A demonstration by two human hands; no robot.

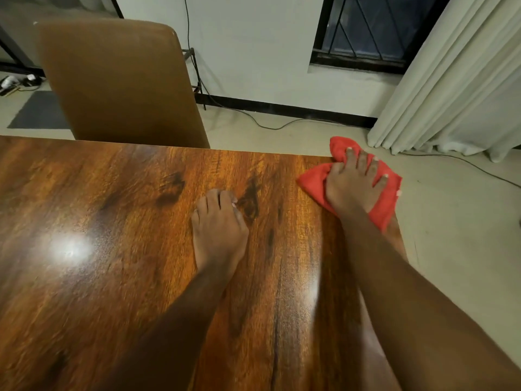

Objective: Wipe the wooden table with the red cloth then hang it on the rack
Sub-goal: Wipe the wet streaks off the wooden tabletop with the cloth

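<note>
Your right hand [352,184] lies palm-down on the red cloth [315,183], fingers spread and bent over its bunched folds, pressing it to the wooden table [112,221] rather than lifting it. The fingertips reach to about 12 o'clock, where the cloth rises in a crumpled hump; flatter flaps spread out from under your palm toward 9 o'clock and 4 o'clock. The cloth sits at the table's far right corner, at roughly 2 o'clock from the middle of the tabletop, and its edge at 3 o'clock hangs just past the table's right side.

Your left hand [218,224] rests on bare wood at about 8 o'clock from the cloth, well apart from it. It grasps nothing: the fingers are curled loosely with their tips touching the surface beside a dark knot in the grain. Both forearms run in from 5 and 6 o'clock.

The tabletop is glossy, with a bright glare spot toward 9 o'clock. Beyond its far edge, at 11 o'clock, a brown chair [118,80] has its back against the table. At 1 o'clock is a dark barred window [372,29], at 2 o'clock a pale curtain [456,88] falling to the floor, where a thin cable [267,127] trails along the wall.
</note>
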